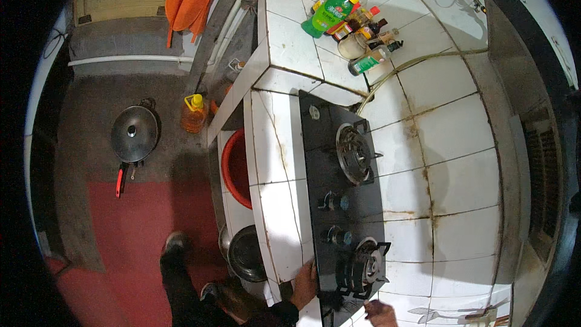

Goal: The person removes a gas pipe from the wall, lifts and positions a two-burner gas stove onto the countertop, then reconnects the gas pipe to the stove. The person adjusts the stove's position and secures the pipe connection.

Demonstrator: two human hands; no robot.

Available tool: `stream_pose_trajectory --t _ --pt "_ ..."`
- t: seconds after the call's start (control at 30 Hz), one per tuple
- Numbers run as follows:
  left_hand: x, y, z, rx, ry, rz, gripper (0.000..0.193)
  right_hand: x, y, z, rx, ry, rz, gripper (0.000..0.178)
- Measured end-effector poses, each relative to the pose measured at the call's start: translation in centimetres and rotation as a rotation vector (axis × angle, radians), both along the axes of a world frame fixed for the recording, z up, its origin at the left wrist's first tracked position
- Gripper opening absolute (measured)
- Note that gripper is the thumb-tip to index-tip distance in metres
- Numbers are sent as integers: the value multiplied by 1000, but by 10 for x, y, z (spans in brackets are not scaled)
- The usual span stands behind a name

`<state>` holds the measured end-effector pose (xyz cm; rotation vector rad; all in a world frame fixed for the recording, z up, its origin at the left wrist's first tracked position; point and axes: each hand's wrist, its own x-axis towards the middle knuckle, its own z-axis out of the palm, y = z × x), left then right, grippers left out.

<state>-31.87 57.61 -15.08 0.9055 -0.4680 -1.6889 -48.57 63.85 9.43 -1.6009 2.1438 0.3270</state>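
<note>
My left hand (304, 286) lies at the front edge of the black two-burner gas stove (319, 163), its fingers stretched along the white tiled counter (278, 224). Beside the near burner (367, 264), my right hand (380, 313) is closed, with its fingers curled together. What it pinches, if anything, is too small to make out. A dark, blurred shape with thin metallic streaks lies on the stove between my hands. The far burner (354, 153) has nothing standing on it, and two knobs (334, 201) sit between the burners.
Bottles and jars, among them a green bottle (330, 15), crowd the far counter. A red basin (236, 169) and a dark pan (247, 254) sit below the counter. On the floor are a lidded pan (134, 133) and an oil jug (193, 115). Utensils (436, 315) lie at the lower right.
</note>
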Motion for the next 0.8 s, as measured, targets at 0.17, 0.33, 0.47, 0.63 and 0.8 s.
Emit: stream_pose_trajectory --t 0.17,0.33,0.47,0.63,0.8 --pt "23 5 15 37 -309 -327 34 165 -172 84 -301 153 507 38" --pt "67 -38 50 92 -168 -379 36 317 -378 78 -448 -41 871 49" --pt "96 -82 53 110 -70 -425 37 378 -500 6 -494 59 977 69" --pt "122 -120 49 123 -6 -460 38 379 -548 -47 -24 47 877 52" --pt "134 -142 49 127 41 -483 40 373 -550 -55 -254 20 1037 33"
